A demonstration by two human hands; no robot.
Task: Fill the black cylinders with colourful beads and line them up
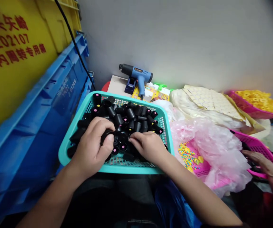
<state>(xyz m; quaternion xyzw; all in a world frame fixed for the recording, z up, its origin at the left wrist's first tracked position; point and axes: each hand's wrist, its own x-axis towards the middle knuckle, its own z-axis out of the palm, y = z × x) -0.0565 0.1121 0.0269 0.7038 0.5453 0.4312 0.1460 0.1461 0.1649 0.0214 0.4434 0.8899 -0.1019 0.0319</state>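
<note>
A turquoise plastic basket sits right in front of me, filled with black plastic cylinders. Several of these show a pink or yellow dot on the end. Over the basket's left half, my left hand is closed around a black cylindrical part. To its right, my right hand has thumb and fingertips pinched together just above the black parts. Whatever lies between those fingertips, if anything, is too small or hidden to name.
Blue crates and a yellow crate stack up at my left. A blue heat gun lies behind the basket. At right are a pink basket with plastic film and small beads, and another person's hand.
</note>
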